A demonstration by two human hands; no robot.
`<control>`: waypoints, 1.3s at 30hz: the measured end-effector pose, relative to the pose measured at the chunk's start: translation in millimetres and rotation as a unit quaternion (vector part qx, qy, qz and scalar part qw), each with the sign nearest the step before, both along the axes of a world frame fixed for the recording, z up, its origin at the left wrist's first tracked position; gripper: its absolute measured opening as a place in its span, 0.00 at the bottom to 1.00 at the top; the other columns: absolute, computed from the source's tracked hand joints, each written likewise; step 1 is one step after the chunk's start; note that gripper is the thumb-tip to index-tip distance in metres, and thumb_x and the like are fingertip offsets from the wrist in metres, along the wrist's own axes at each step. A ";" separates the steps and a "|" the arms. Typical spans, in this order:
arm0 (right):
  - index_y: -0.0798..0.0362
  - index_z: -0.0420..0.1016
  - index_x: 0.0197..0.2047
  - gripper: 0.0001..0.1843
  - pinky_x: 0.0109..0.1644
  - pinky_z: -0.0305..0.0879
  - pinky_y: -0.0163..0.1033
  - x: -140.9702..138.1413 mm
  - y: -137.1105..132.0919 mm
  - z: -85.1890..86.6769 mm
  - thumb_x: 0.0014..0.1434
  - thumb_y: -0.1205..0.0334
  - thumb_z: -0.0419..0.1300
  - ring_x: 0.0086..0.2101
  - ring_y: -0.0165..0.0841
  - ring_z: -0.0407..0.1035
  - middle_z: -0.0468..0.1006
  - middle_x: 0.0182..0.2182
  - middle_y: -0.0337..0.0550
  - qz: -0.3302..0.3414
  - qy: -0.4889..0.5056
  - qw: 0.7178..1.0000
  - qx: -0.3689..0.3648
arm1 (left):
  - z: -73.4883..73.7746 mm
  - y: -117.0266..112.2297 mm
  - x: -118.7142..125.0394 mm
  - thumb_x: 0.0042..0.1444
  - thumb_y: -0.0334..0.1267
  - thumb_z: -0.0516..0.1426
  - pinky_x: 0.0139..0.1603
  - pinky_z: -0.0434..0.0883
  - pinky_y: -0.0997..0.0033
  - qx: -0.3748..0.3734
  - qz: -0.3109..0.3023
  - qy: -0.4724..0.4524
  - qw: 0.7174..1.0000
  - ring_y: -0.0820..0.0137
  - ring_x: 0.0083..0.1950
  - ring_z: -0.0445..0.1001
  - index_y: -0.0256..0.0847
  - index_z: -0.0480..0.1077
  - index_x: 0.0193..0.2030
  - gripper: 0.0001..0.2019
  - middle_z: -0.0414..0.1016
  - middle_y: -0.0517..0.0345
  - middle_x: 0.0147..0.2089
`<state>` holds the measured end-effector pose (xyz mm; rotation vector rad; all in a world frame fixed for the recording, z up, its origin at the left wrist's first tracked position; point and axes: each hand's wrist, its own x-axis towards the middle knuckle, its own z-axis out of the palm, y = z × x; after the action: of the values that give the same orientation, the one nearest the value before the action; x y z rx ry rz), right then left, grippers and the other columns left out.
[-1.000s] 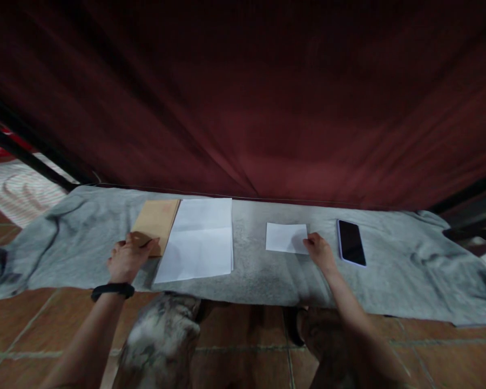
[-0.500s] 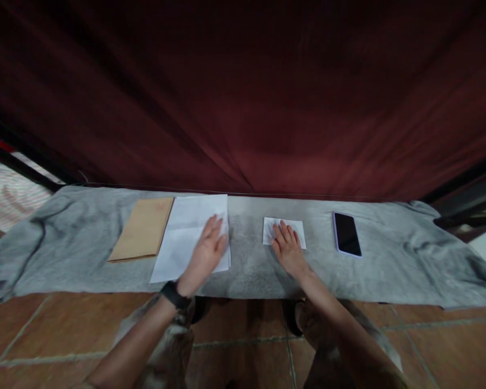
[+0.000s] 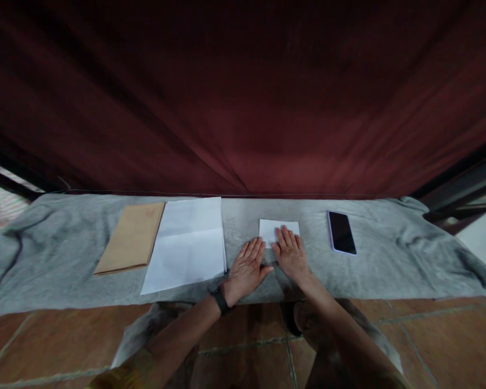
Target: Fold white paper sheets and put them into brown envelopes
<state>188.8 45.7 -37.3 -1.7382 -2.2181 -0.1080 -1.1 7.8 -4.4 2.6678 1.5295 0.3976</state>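
Note:
A small folded white paper [image 3: 269, 228] lies on the grey cloth in the middle. My right hand [image 3: 290, 254] rests flat on its right part, fingers stretched out and covering some of it. Just left of the paper is my left hand [image 3: 247, 270], flat with the thumb apart and fingertips close to the paper's lower left edge; whether they touch it I cannot tell. A dark watch [image 3: 219, 300] is on my left wrist. Larger white sheets [image 3: 186, 243] with a crease across them lie left of my left hand.
Brown envelopes or folded brown paper [image 3: 132, 237] lie at the left, beside the white sheets. A phone in a light purple case [image 3: 342, 232] lies on the right. The grey cloth [image 3: 389, 270] covers a narrow bench, with a dark red curtain [image 3: 243, 135] hanging behind it.
My left hand has moved right, from over the large white sheets to beside the small paper. My right hand stays on the small paper. The view has shifted slightly.

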 end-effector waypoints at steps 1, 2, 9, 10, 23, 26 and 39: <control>0.58 0.55 0.73 0.31 0.70 0.50 0.57 4.5 0.3 -0.9 0.73 0.52 0.43 0.68 0.49 0.54 0.57 0.71 0.59 -0.008 -0.001 1.000 0.004 | 0.6 0.0 -0.5 0.69 0.55 0.47 0.73 0.56 0.52 0.002 -0.003 0.002 1.000 0.57 0.75 0.55 0.30 0.59 0.71 0.33 0.57 0.38 0.74; 0.60 0.55 0.73 0.32 0.70 0.50 0.57 9.6 0.4 -1.2 0.73 0.50 0.44 0.68 0.49 0.55 0.57 0.71 0.60 -0.014 -0.004 1.000 0.006 | 1.3 0.4 -0.6 0.70 0.54 0.46 0.73 0.56 0.53 0.002 -0.006 0.003 1.000 0.57 0.75 0.55 0.30 0.59 0.70 0.32 0.58 0.39 0.74; 0.60 0.60 0.71 0.34 0.70 0.47 0.64 26.5 -1.7 19.1 0.71 0.47 0.51 0.67 0.54 0.56 0.57 0.70 0.62 0.041 -0.054 0.998 -0.012 | 9.3 12.5 -1.5 0.70 0.39 0.48 0.70 0.59 0.55 -0.028 -0.003 0.003 1.000 0.59 0.71 0.63 0.33 0.63 0.68 0.23 0.65 0.44 0.71; 0.58 0.61 0.70 0.31 0.70 0.50 0.61 24.0 -1.1 23.2 0.71 0.50 0.51 0.67 0.51 0.57 0.59 0.70 0.59 0.068 -0.055 0.996 -0.019 | 11.1 15.0 -2.3 0.69 0.35 0.48 0.69 0.60 0.56 -0.032 -0.007 0.003 0.999 0.60 0.70 0.64 0.34 0.64 0.67 0.22 0.66 0.45 0.70; 0.54 0.72 0.62 0.25 0.60 0.69 0.46 18.9 12.7 61.4 0.64 0.74 0.52 0.56 0.41 0.72 0.74 0.60 0.52 0.194 -0.050 0.975 -0.095 | 18.8 30.0 -5.3 0.66 0.31 0.52 0.65 0.64 0.55 -0.042 -0.003 -0.069 0.997 0.58 0.65 0.69 0.39 0.68 0.62 0.19 0.70 0.46 0.66; 0.51 0.75 0.59 0.22 0.54 0.72 0.46 24.1 13.1 75.6 0.68 0.72 0.50 0.49 0.41 0.76 0.81 0.52 0.49 0.191 0.005 0.978 -0.087 | 22.2 34.8 -7.6 0.66 0.34 0.53 0.69 0.60 0.52 -0.023 0.007 -0.148 0.989 0.57 0.70 0.64 0.41 0.64 0.66 0.22 0.66 0.47 0.69; 0.47 0.78 0.56 0.19 0.56 0.73 0.48 23.4 27.2 80.7 0.71 0.56 0.50 0.49 0.41 0.76 0.82 0.50 0.47 0.098 0.250 0.963 -0.038 | 28.8 56.0 -6.5 0.61 0.39 0.54 0.32 0.65 0.74 -0.244 0.142 -0.422 0.862 0.71 0.31 0.71 0.38 0.72 0.29 0.12 0.73 0.61 0.27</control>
<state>212.2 73.0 43.5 -1.3742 -2.0110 0.4204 -7.7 63.8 24.5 1.5366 1.4298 0.8937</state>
